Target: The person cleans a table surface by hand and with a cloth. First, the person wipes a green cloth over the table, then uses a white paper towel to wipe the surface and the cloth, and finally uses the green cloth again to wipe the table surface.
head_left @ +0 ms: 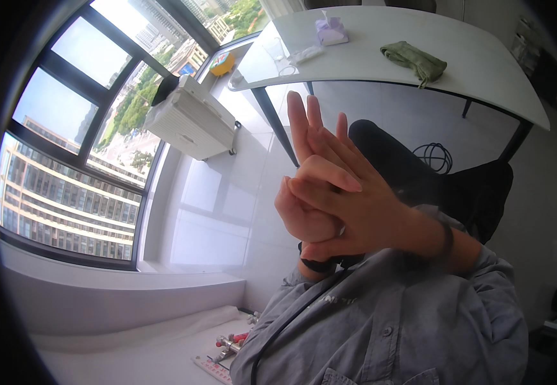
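Note:
My two hands are pressed together and interlocked in front of my chest. My right hand point(374, 205) comes in from the right, its thumb low and one finger bent across my left hand point(297, 221). A bent finger of the left hand hooks over the right one. Several other fingers point up, stretched out and lying against or beside each other. No object shows between the palms, though the inside of the clasp is hidden. A black band point(320, 264) circles my left wrist, and a dark band point(446, 239) my right one.
Beyond my knees stands a white table point(355, 61) with a purple tissue pack point(331, 29), a clear glass point(273, 49) and a folded green cloth point(414, 61). A white suitcase point(192, 122) stands by the window. Coiled black cable point(433, 158) lies under the table.

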The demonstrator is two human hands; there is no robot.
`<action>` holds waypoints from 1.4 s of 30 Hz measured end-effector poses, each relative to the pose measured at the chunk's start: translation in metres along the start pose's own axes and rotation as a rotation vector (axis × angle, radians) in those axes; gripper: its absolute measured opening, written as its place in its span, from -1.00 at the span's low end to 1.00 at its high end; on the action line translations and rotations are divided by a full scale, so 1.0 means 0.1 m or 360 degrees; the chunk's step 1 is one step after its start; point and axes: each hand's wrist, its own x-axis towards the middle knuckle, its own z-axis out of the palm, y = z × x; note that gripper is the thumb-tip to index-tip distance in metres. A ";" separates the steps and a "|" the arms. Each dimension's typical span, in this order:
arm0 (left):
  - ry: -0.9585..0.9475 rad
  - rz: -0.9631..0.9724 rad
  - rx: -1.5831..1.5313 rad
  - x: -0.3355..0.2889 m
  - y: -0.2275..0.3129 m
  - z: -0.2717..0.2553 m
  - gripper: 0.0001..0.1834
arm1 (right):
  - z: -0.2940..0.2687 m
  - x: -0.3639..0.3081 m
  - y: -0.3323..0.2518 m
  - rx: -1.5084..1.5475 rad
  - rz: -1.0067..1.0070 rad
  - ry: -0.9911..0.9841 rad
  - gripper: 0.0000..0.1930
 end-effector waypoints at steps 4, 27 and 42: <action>0.0119 -0.0041 -0.0092 0.01 0.02 -0.02 -0.50 | -0.10 0.02 -0.07 -0.0072 0.0126 -0.0212 -0.14; 0.0106 -0.0182 -0.0342 -0.01 -0.06 -0.16 -0.59 | 0.00 -0.04 -0.02 0.0066 0.0094 0.0030 -0.31; 0.0091 -0.0152 -0.0366 0.01 0.03 -0.12 -0.63 | 0.02 -0.04 -0.01 0.0162 0.0114 0.0020 -0.16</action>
